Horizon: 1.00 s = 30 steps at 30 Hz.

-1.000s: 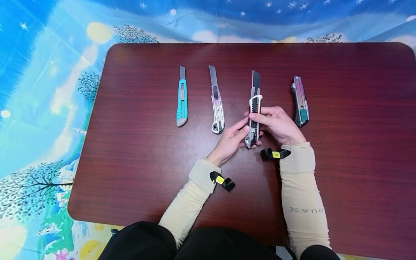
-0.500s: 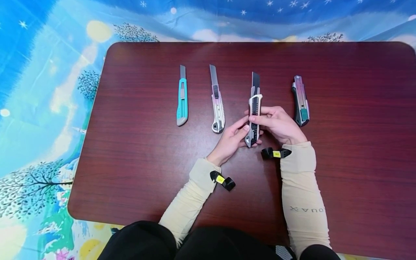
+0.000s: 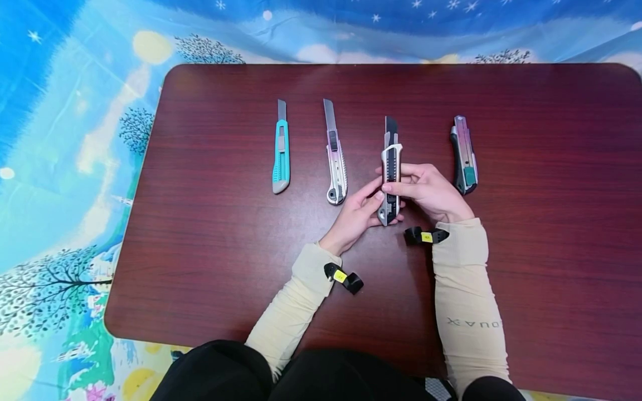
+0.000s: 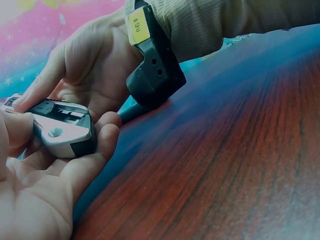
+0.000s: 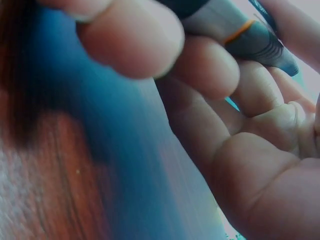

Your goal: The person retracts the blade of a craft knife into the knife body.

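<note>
A blue cloth (image 3: 301, 33) printed with stars and trees spreads behind a dark red-brown, wood-grained table (image 3: 200, 250); above the table, in front of the person, both hands meet on a long silver-and-black utility knife (image 3: 391, 167). The left hand (image 3: 353, 220) grips its butt end between thumb and fingers; the right hand (image 3: 433, 192) pinches the middle of the handle, thumb laid over the slotted upper face.

Against a second ago, less of the broad dark blade (image 3: 390, 127) stands out past the handle, and the right thumb sits nearer the butt; this suggests the blade is being drawn back in and is only partly withdrawn. The blade end points away from the person, the butt towards them; the long axis runs almost straight ahead between the hands, though its tilt is hard to judge.

Beyond the left hand lies a pink-and-silver slim cutter (image 3: 335, 161); farther to its left is a teal plastic cutter (image 3: 281, 167); just beyond the right hand rests a purple-and-black cutter (image 3: 463, 150), no blade showing.
</note>
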Motion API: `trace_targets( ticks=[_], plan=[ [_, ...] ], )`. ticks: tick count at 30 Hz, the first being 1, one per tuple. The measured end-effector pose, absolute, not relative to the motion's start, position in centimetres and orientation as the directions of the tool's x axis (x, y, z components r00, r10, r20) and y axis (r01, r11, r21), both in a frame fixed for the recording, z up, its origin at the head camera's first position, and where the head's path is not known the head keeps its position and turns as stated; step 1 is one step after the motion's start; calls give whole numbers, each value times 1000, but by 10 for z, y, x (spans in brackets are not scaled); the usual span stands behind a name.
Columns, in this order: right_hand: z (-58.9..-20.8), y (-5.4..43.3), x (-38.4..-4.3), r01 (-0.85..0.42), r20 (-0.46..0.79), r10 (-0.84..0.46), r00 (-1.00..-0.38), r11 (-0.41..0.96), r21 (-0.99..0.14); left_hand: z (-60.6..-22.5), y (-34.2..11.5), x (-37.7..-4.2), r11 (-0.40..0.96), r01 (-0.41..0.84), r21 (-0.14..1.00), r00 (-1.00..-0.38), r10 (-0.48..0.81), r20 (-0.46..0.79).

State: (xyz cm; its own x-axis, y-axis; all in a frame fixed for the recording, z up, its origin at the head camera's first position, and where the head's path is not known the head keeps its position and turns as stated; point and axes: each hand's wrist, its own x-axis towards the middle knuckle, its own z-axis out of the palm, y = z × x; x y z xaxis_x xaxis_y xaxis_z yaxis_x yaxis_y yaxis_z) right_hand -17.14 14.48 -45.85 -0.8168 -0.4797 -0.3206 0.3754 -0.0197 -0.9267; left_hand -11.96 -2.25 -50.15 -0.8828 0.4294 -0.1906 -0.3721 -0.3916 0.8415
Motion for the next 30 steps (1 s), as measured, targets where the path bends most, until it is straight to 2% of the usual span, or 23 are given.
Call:
trace_targets(
  ticks=[20, 30],
  plan=[
    [-458, 143, -171, 308, -340, -459, -821, 146, -940, -502, -22, -121, -426, -379, 821, -891, 408, -199],
    [-457, 141, -172, 373, -450, -430, -783, 254, -892, -502, -23, -120, -444, -368, 817, -909, 355, -216]
  ],
)
